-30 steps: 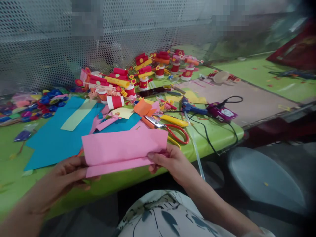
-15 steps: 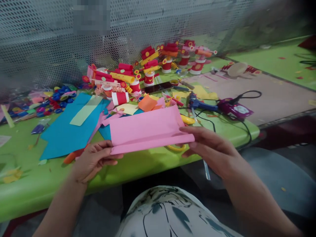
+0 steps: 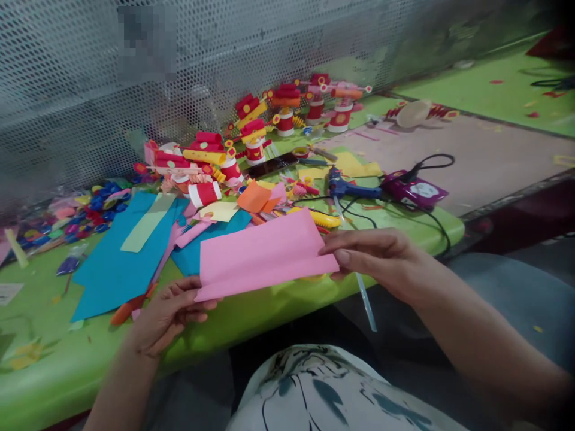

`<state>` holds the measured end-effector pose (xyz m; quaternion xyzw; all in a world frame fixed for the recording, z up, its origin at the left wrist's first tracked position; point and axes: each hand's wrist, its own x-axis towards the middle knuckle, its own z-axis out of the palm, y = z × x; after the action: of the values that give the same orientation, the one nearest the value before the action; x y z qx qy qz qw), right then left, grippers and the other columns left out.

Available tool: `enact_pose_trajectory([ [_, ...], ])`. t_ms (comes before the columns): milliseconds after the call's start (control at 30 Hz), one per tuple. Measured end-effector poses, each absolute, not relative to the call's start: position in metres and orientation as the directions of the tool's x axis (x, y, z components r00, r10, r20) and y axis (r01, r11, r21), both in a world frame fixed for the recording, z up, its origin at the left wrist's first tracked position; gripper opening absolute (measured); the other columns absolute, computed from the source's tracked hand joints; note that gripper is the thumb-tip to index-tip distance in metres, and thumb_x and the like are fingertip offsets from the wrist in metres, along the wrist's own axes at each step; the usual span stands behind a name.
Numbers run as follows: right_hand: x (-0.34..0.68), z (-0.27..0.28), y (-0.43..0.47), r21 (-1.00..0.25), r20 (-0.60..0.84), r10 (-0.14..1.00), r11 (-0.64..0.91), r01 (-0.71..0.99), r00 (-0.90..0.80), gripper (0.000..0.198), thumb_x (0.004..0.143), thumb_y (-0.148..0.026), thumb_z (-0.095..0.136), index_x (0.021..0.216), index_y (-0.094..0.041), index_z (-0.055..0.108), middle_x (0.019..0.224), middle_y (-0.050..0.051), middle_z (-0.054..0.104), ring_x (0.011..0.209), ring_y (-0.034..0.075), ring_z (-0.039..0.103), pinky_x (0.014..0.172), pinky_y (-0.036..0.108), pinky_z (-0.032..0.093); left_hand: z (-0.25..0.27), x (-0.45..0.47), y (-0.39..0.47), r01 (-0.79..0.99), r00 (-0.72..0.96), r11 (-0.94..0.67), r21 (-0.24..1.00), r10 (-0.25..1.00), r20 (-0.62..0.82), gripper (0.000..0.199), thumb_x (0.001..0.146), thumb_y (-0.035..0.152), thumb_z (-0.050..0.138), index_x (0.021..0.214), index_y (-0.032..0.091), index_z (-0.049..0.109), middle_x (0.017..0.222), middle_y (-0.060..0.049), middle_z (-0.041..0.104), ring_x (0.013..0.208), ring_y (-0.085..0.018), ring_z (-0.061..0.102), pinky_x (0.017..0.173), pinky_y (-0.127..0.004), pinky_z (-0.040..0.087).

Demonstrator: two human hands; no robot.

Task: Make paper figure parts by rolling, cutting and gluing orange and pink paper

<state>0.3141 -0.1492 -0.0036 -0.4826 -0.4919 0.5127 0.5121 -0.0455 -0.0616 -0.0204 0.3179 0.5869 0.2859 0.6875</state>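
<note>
A sheet of pink paper is stretched between my two hands, just above the table's front edge. Its near edge bends upward along a lengthwise crease. My left hand pinches the near left corner, thumb on top. At the right end, my right hand grips the short edge between thumb and fingers. Behind the paper lie blue sheets with a pale green strip on top, and orange paper pieces.
A blue glue gun with a clear glue stick hanging over the edge lies beside a purple box with cords. Red and white paper cups carrying rolled paper stand along the mesh wall. Colourful caps are heaped at left. A grey stool stands at right.
The pink paper's near edge looks less curled and more opened out. Both hands still hold it, a little lower in view. The whole scene has shifted left as the camera turned.
</note>
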Motion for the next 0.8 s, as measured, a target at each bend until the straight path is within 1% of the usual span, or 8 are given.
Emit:
enact_pose_trajectory([
  [200,0.316,-0.012,-0.147,-0.996,0.019,0.999,0.022,-0.086,0.039,0.013,0.075,-0.036,0.089,0.086,-0.03,0.086,0.108,0.005,0.082,0.079,0.018,0.077,0.067,0.026,0.066,-0.021,-0.046,-0.061,0.016,0.146,0.62,0.785,0.775,-0.615,0.045,0.059,0.008,0.094,0.096,0.013,0.069,0.079,-0.012,0.082,0.072,-0.027,0.081,0.052,-0.02,0.064],
  [300,0.318,-0.016,-0.146,-0.993,-0.045,0.998,-0.04,-0.115,0.035,0.015,0.074,-0.04,0.09,0.082,-0.028,0.086,0.104,0.005,0.081,0.082,0.019,0.076,0.066,0.027,0.065,-0.02,-0.05,-0.06,0.053,0.183,0.616,0.786,0.768,-0.614,0.047,0.057,0.016,0.099,0.096,0.013,0.072,0.084,-0.012,0.083,0.076,-0.028,0.082,0.056,-0.023,0.066],
  [400,0.32,-0.018,-0.146,-0.988,-0.111,0.994,-0.109,-0.112,0.014,0.019,0.072,-0.044,0.09,0.078,-0.026,0.085,0.101,0.006,0.08,0.082,0.02,0.075,0.065,0.026,0.064,-0.02,-0.053,-0.06,0.064,0.202,0.589,0.806,0.783,-0.588,0.047,0.056,0.026,0.101,0.094,0.015,0.076,0.085,-0.009,0.083,0.076,-0.027,0.082,0.058,-0.024,0.067],
  [500,0.319,-0.02,-0.146,-0.983,-0.159,0.987,-0.155,-0.093,0.032,0.022,0.071,-0.046,0.09,0.074,-0.025,0.084,0.1,0.007,0.08,0.086,0.02,0.073,0.067,0.025,0.062,-0.019,-0.053,-0.063,0.066,0.196,0.51,0.858,0.836,-0.512,0.043,0.059,0.032,0.099,0.095,0.017,0.08,0.084,-0.007,0.083,0.075,-0.025,0.081,0.06,-0.024,0.067],
  [600,0.318,-0.022,-0.147,-0.982,-0.183,0.981,-0.178,-0.062,0.072,0.024,0.07,-0.047,0.091,0.071,-0.025,0.083,0.093,0.007,0.081,0.078,0.017,0.07,0.065,0.025,0.059,-0.017,-0.053,-0.066,0.087,0.205,0.363,0.928,0.905,-0.373,0.037,0.065,0.036,0.096,0.095,0.02,0.082,0.087,-0.005,0.083,0.074,-0.021,0.08,0.061,-0.021,0.066],
  [667,0.318,-0.023,-0.147,-0.984,-0.174,0.979,-0.17,-0.052,0.106,0.024,0.069,-0.046,0.091,0.069,-0.024,0.082,0.087,0.006,0.08,0.073,0.016,0.068,0.064,0.025,0.056,-0.015,-0.055,-0.068,0.119,0.212,0.267,0.956,0.934,-0.287,0.034,0.07,0.036,0.093,0.098,0.022,0.083,0.092,-0.004,0.083,0.077,-0.019,0.079,0.061,-0.02,0.066],
  [733,0.317,-0.022,-0.147,-0.986,-0.163,0.978,-0.157,-0.058,0.13,0.025,0.069,-0.046,0.091,0.066,-0.024,0.081,0.081,0.005,0.079,0.074,0.017,0.068,0.066,0.025,0.054,-0.011,-0.056,-0.07,0.153,0.227,0.202,0.967,0.945,-0.234,0.037,0.074,0.034,0.09,0.108,0.024,0.081,0.096,-0.005,0.083,0.082,-0.02,0.079,0.063,-0.021,0.066],
  [800,0.316,-0.021,-0.146,-0.982,-0.183,0.971,-0.173,-0.078,0.155,0.028,0.066,-0.047,0.092,0.062,-0.023,0.079,0.074,0.005,0.077,0.072,0.016,0.067,0.065,0.023,0.052,-0.005,-0.055,-0.071,0.174,0.252,0.145,0.974,0.95,-0.187,0.048,0.077,0.032,0.087,0.123,0.024,0.076,0.092,-0.005,0.082,0.082,-0.02,0.077,0.064,-0.022,0.066],
])
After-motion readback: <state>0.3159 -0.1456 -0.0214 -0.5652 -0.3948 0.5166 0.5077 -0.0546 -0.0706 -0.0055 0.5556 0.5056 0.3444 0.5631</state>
